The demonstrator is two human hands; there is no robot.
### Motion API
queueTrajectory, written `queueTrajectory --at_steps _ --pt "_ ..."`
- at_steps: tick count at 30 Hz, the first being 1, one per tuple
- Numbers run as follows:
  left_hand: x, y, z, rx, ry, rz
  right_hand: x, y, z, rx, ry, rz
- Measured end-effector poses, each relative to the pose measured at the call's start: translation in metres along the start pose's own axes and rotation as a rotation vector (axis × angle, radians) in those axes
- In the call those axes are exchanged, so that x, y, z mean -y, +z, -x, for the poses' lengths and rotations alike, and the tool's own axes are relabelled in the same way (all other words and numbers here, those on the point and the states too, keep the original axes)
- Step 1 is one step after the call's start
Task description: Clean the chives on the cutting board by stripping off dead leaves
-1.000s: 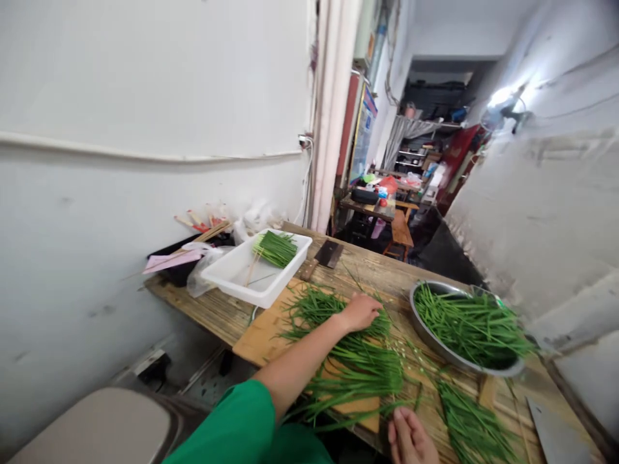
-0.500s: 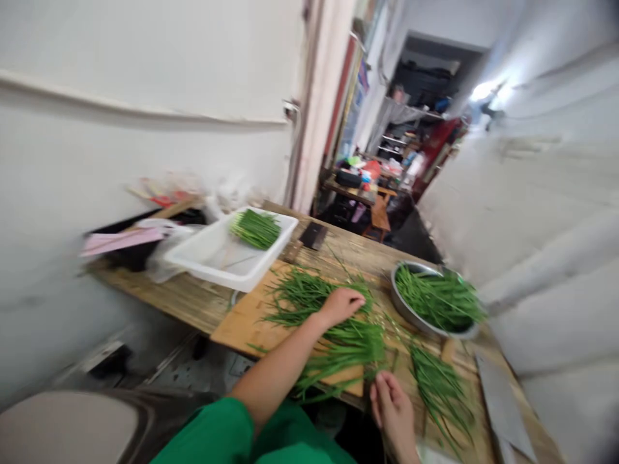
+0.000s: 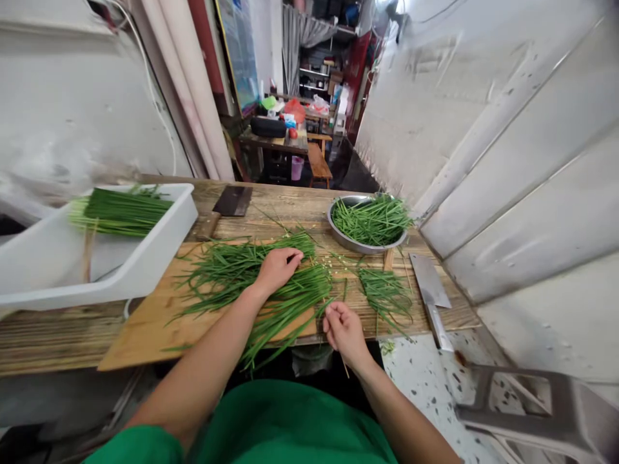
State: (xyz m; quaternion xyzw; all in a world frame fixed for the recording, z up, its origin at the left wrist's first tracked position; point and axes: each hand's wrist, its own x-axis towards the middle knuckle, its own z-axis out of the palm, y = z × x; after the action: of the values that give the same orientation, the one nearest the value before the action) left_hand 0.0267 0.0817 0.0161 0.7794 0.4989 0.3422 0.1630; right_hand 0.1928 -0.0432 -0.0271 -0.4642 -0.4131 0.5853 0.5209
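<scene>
Long green garlic chives [image 3: 222, 264] lie in a loose pile across a wooden cutting board [image 3: 140, 328]. My left hand [image 3: 276, 270] rests over the pile with its fingers curled and thumb and forefinger drawn together; what is between them is hidden. Close to the cut ends of the nearer chives, my right hand [image 3: 344, 330] is closed in a pinch on a thin chive strand, part of which hangs below the hand. To its right lies a smaller bunch of chives [image 3: 384, 293] on the table. Small pale trimmings are scattered between the pile and that bunch.
A metal bowl [image 3: 358, 246] heaped with chives stands at the back right. A cleaver [image 3: 430, 283] lies on the table's right edge, another dark-bladed one [image 3: 233, 201] behind the board. At left is a white tray [image 3: 164, 248] holding chives. A grey stool [image 3: 527, 412] stands at lower right.
The view has swung to the right and sharpened, so the table scene sits further left. Both hands keep nearly the same places over the chives.
</scene>
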Motion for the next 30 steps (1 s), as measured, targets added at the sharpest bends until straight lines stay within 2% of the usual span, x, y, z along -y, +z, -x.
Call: queueTrajectory --at_steps 30 --pt "0.0012 0.0053 0.0039 -0.038 0.03 0.023 -0.0026 -0.002 0.0028 0.02 -0.009 -0.014"
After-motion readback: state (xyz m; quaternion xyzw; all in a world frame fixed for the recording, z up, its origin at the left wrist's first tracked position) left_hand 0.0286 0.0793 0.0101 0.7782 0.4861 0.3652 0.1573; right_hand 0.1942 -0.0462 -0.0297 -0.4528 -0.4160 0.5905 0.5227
